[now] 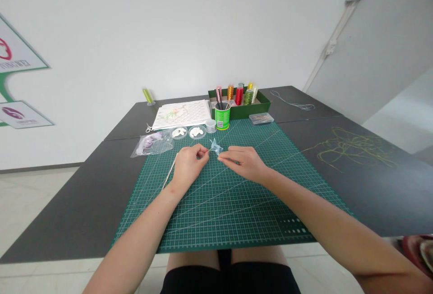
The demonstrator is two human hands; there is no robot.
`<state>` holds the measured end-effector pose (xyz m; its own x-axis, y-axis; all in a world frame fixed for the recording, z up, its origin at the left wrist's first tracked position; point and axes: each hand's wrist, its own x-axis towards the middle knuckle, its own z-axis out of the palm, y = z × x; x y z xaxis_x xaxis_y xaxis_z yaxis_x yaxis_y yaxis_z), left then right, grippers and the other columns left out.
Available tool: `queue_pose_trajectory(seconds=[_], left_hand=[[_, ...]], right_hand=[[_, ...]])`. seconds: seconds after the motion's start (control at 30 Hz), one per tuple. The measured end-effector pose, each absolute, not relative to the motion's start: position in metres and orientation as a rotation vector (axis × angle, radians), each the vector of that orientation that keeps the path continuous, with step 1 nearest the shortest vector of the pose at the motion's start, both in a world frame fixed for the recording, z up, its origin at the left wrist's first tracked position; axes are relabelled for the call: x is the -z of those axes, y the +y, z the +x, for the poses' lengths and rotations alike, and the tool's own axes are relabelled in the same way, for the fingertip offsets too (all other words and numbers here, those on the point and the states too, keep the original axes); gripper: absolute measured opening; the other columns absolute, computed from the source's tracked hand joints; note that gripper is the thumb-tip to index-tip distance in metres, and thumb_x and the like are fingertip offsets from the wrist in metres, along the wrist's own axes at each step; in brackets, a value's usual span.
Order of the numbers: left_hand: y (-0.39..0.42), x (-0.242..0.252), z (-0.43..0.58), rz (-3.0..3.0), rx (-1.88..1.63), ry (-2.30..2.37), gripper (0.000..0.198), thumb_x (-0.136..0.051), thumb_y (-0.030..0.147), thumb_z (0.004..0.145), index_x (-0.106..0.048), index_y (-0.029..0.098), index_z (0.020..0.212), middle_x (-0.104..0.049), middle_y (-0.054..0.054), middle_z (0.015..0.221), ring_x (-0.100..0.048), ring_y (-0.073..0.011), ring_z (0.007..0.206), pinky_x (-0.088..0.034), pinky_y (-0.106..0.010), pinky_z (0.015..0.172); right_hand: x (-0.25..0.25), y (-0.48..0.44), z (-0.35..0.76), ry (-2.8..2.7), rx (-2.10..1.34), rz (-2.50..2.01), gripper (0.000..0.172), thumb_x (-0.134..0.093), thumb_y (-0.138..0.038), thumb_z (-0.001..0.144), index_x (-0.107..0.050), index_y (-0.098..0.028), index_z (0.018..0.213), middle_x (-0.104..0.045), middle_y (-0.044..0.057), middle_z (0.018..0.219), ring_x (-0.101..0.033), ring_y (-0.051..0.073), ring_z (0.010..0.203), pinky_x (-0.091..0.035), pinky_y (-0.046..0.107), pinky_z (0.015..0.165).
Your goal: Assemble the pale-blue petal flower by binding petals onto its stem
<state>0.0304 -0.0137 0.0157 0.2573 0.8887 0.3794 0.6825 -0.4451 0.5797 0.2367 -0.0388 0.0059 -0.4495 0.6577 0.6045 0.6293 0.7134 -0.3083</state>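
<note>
A small light-blue flower (215, 146) with pointed petals is held up over the green cutting mat (216, 222). My left hand (191, 161) pinches its thin greenish stem between thumb and fingertips, the bloom pointing right. From the other side my right hand (245, 161) has thumb and forefinger closed at the flower's lower petal. Whether anything else is between those fingertips is too small to tell. A thin white stick-like tool (170, 172) lies on the mat, partly behind my left hand.
Beyond my hands stand a green can of tools (222, 119), a green box of thread spools (243, 112), a clear case (261, 118) and dishes of white pieces (197, 132). A plastic bag (152, 144) lies left, white sheets (182, 113) behind, tangled green cord (352, 149) right.
</note>
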Motion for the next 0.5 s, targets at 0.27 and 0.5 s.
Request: queue_pose_trajectory(seconds=[0.27, 0.5], left_hand=[[-0.023, -0.012, 0.04, 2.428, -0.747, 1.165, 0.009, -0.062, 0.02, 0.083, -0.067, 0.022, 0.077, -0.071, 0.005, 0.067, -0.064, -0.0134, 0.063, -0.037, -0.042, 0.104], [-0.031, -0.009, 0.043, 2.446, -0.662, 0.933, 0.007, -0.062, 0.02, 0.083, -0.067, 0.023, 0.079, -0.069, 0.007, 0.066, -0.064, -0.011, 0.061, -0.035, -0.04, 0.107]], right_hand=[[-0.013, -0.035, 0.245, -2.056, -0.049, -0.986, 0.027, -0.054, -0.033, 0.097, -0.076, -0.021, 0.089, -0.063, 0.002, 0.067, -0.055, 0.012, 0.061, -0.039, 0.023, 0.061], [-0.01, -0.024, 0.25, -1.999, -0.173, -1.059, 0.026, -0.059, -0.036, 0.094, -0.076, -0.02, 0.081, -0.056, -0.001, 0.06, -0.047, 0.01, 0.055, -0.035, 0.024, 0.058]])
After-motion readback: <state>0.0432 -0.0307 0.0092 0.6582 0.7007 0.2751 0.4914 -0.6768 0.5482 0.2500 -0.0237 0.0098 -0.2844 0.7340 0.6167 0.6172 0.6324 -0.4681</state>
